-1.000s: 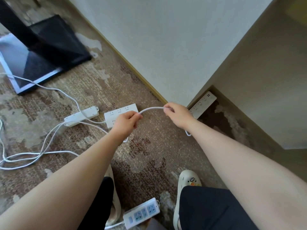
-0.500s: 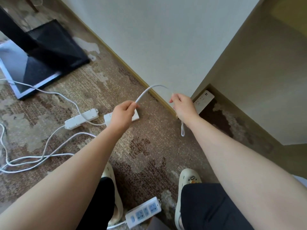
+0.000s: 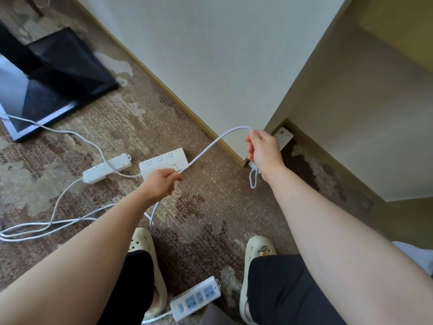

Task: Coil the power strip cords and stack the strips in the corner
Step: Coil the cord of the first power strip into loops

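bare carpet (image 3: 210,207) between hands, loose cords (image 3: 54,221) crossing left floor

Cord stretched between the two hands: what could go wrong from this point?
The white cord trails from the left hand into loose cords on the carpet; further pulling could snag them. The right hand grips only a small loop, which might slip loose. The blue-socket strip lies between the feet, a likely trip hazard.

I see a smooth white plastic-sheathed cord (image 3: 206,148), glossy white plastic power strips (image 3: 164,161), rough patterned carpet (image 3: 210,195), matt painted wall (image 3: 210,55), soft foam-like clogs (image 3: 259,248).
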`<action>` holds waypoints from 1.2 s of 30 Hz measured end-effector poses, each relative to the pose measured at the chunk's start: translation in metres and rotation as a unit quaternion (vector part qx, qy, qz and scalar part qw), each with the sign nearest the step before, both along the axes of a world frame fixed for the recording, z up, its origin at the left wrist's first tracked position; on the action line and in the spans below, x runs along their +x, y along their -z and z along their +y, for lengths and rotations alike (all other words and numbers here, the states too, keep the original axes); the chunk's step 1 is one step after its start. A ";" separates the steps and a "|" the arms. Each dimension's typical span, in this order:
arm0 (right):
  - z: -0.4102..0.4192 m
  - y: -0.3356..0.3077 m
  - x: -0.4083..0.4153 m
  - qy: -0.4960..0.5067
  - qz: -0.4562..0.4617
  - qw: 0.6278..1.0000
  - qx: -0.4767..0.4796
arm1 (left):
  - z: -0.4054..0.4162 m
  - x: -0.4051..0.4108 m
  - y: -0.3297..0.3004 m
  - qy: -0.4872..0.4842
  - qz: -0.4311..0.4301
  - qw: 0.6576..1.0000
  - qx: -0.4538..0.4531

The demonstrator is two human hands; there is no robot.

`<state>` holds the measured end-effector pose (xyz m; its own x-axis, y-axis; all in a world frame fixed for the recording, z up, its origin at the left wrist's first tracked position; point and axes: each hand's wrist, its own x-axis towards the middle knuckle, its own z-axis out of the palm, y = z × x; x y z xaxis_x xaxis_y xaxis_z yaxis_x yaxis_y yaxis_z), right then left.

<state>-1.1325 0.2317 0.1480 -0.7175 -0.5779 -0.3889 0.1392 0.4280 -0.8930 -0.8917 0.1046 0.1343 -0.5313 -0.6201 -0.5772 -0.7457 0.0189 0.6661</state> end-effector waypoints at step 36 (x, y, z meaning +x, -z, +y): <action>-0.024 0.008 0.006 -0.107 0.013 0.993 0.056 | 0.054 -0.033 0.014 0.317 -0.066 0.940 -0.107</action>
